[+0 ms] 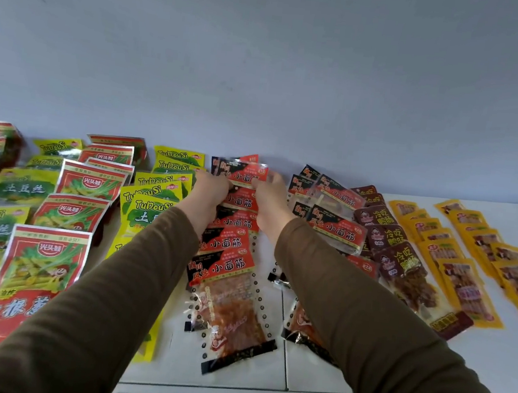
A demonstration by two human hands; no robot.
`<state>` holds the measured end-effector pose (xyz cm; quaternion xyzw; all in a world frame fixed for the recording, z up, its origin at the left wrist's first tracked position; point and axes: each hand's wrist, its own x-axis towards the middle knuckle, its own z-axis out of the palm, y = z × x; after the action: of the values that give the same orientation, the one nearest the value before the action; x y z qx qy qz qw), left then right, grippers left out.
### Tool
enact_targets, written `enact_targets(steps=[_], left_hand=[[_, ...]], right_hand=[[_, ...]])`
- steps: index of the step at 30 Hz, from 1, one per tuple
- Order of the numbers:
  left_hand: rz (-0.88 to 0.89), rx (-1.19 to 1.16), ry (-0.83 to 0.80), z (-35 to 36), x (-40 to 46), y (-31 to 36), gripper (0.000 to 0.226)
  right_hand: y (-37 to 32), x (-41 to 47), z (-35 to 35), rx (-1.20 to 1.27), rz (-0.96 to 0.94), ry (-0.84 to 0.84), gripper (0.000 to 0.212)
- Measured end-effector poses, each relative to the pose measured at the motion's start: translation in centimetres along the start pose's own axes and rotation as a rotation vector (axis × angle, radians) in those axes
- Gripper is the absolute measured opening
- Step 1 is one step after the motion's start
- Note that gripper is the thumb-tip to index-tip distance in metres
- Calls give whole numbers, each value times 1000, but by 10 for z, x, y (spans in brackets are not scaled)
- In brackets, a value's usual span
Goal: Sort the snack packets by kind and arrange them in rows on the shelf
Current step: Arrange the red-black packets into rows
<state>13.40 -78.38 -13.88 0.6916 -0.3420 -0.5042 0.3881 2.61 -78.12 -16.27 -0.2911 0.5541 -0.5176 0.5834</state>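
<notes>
Counting along the shelf [490,361] from my remote seat: the red-and-black row [229,251] in the middle shows six overlapped packets, front to back wall. Both hands meet at its far end. My left hand [208,190] and right hand [271,201] each pinch a side of the rearmost red-and-black packet [244,170], which sits lifted slightly, just off the wall (fingertips partly hidden behind the film).

Right of that, a second red-and-black cluster [334,218], about six visible, loosely stacked. Next, the maroon packets [388,240], five or so, then two rows of yellow packets [456,267]; exact count blurred.

Left side: yellow-green packets [150,203] in two rows, and red-and-green packets [68,213] between them, five clearly seen, more cut off at the frame edge.

Open room: bare white shelf at the far right front, and a narrow strip between the two red-and-black groups. The shelf's front edge runs just below my sleeves.
</notes>
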Motion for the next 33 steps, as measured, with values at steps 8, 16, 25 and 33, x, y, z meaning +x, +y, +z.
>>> enact_targets(steps=[8, 16, 25, 33], left_hand=[[49, -26, 22, -9, 5, -2, 28], [199, 19, 44, -7, 2, -2, 28], [664, 1172, -40, -65, -106, -41, 73], [708, 1352, -80, -48, -128, -128, 80]], right_hand=[[-3, 5, 3, -30, -118, -46, 29], [-3, 8, -5, -115, 13, -107, 19], [-4, 15, -6, -169, 36, -130, 19], [-8, 9, -8, -324, 16, -135, 23]])
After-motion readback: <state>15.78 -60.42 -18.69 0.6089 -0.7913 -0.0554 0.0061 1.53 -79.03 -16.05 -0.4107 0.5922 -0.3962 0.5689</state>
